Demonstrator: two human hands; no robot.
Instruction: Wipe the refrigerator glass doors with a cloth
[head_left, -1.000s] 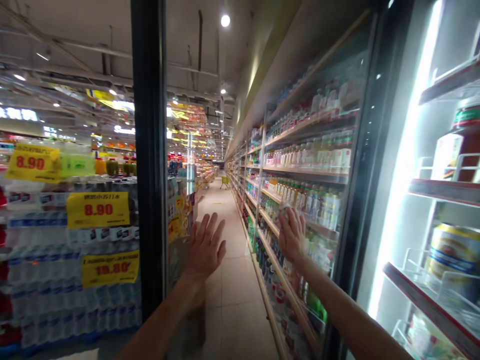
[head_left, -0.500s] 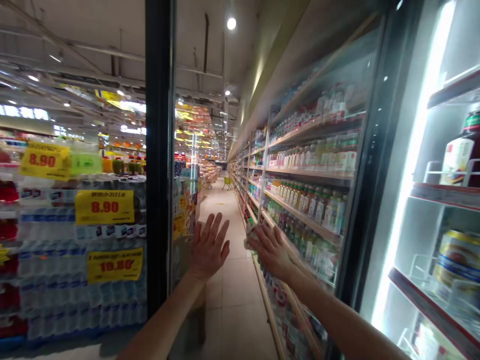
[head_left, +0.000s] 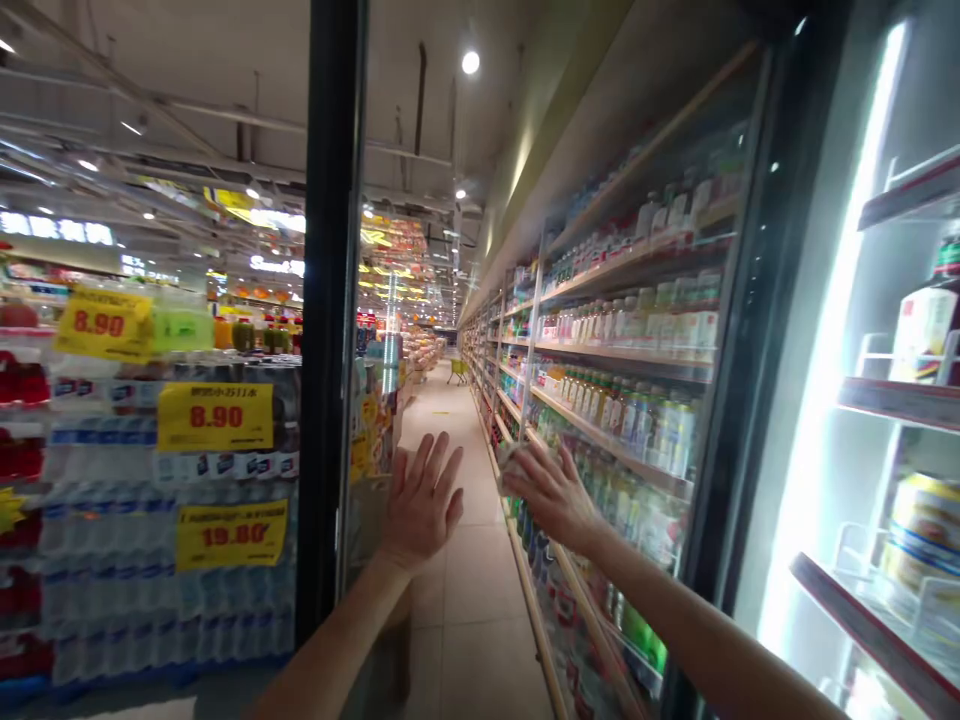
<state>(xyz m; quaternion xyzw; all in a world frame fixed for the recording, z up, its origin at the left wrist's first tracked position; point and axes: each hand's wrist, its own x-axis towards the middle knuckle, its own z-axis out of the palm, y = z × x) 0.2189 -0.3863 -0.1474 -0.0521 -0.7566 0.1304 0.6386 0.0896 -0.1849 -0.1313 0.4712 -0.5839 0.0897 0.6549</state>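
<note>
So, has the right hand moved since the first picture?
Yes, the right hand has moved to the left, closer to the door's black left frame.

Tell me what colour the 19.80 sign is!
The sign is yellow with red numbers, clearest in the head view.

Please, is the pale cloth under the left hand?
No, the pale cloth is under the fingers of the right hand, while the left hand has spread fingers.
</note>
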